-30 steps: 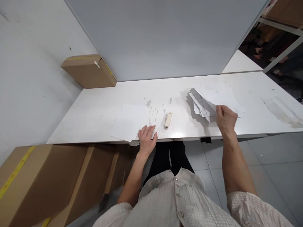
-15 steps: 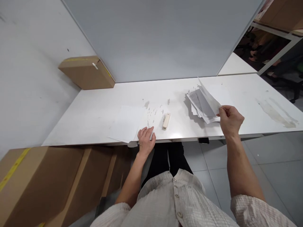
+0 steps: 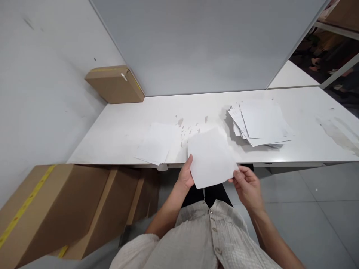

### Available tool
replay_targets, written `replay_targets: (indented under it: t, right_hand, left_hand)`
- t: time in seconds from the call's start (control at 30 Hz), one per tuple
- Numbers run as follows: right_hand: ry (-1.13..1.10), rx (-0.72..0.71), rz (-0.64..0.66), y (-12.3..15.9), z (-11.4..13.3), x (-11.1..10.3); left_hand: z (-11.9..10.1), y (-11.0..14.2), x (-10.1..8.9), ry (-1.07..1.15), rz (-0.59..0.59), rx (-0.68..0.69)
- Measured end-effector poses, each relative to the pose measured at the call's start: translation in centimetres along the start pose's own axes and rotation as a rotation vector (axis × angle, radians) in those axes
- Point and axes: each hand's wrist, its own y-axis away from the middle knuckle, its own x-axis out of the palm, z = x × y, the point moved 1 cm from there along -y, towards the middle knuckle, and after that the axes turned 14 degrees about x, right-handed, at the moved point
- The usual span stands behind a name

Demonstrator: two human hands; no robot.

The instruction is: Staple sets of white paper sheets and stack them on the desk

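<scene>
A white sheet of paper point(image 3: 211, 158) is held up in front of me, over the table's front edge. My right hand point(image 3: 248, 183) pinches its lower right corner between thumb and fingers. On the left edge, my left hand point(image 3: 186, 175) grips with the thumb in front; its other fingers are hidden behind the sheet. To the right lies an uneven stack of papers point(image 3: 260, 119), its top sheet blank. A thinner set of white sheets point(image 3: 157, 144) rests left of my hands, slightly over the table's front edge. The small cream stapler-like object is out of sight now.
The white table point(image 3: 112, 130) meets a grey panel point(image 3: 196, 45) at the back. A cardboard box point(image 3: 114, 86) stands in the back left corner. Larger cardboard boxes point(image 3: 58, 209) are on the floor at lower left. Grey marks point(image 3: 180, 122) spot the tabletop.
My right hand has brought the sheet from the stack leftward to my front. My left hand has risen off the table edge and taken the sheet's left side. The cream object is now covered.
</scene>
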Motion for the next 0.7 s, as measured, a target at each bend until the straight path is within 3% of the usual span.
replay_targets:
  t: [0.13, 0.2, 0.3, 0.4, 0.57, 0.7]
  right_hand:
    - [0.165, 0.197, 0.146, -0.1, -3.3, -1.7]
    - [0.238, 0.229, 0.209, -0.5, -3.4, -2.2]
    - [0.188, 0.208, 0.191, -1.6, -2.4, -1.8]
    - [0.143, 0.141, 0.122, -2.6, -0.4, -0.4]
    - [0.147, -0.165, 0.061, -3.7, 3.7, 2.2]
    - [0.162, -0.268, 0.041, -4.8, 4.6, 3.6]
  left_hand:
    - [-1.3, -0.3, -1.6, -0.144, -0.037, 0.103]
    - [-1.1, 0.1, -2.0, -0.215, -0.017, 0.097]
    - [-0.5, 0.8, -1.7, -0.345, 0.072, 0.075]
    - [-1.2, 1.1, -0.5, -0.526, 0.145, 0.165]
    - [-5.2, 0.8, 2.6, -0.674, 0.186, 0.488]
    - [-6.3, 0.3, 3.2, -0.692, 0.157, 0.616]
